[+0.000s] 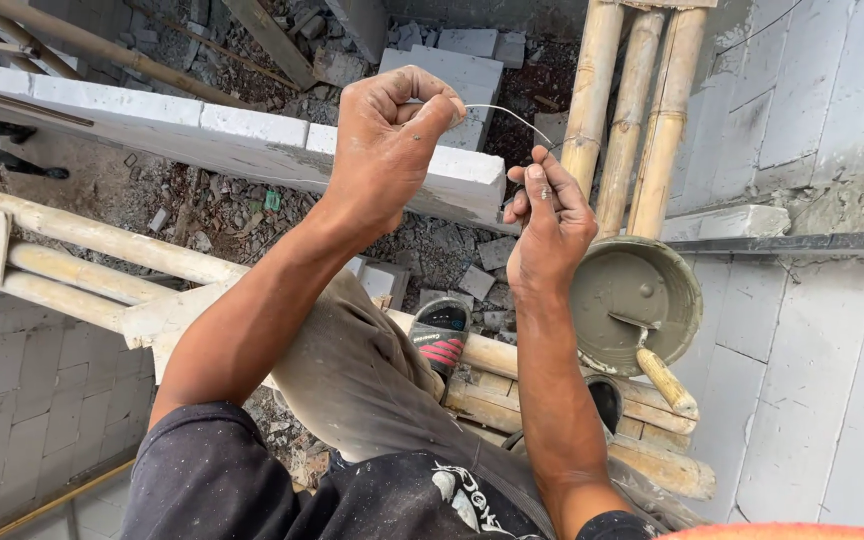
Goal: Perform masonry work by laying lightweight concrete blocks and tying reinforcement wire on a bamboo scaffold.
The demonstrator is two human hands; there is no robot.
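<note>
Both hands raised in front of the chest, working a thin, pale, bendy wire (497, 110). Left hand (384, 150) curled into a tight fist around one end of the wire, thumb folded over the fingers. Right hand (549, 225) just beside and slightly below it, fingertips pressed together, pinching the other end. The wire arcs between the two hands, apparently under some tension.

Person stands on a scaffold of pale bamboo poles (512, 365); sandalled foot (440, 340) below the hands, rubble-strewn ground far beneath.

Risks, as judged:
- Wire may slip out of the right-hand pinch, since the grip is only fingertips; the freed end could whip toward the face or fingers.
- A sharp wire end could cut the palm of the fist if pulled harder.
- Round grey bucket of wet mortar (635, 300), with a trowel handle (667, 382) propped in it, sits just below the right hand at the scaffold edge; an elbow jolt could tip it.
- Both hands occupied, none on the upright bamboo posts (632, 110) beyond the right hand: a sudden release could upset balance.
</note>
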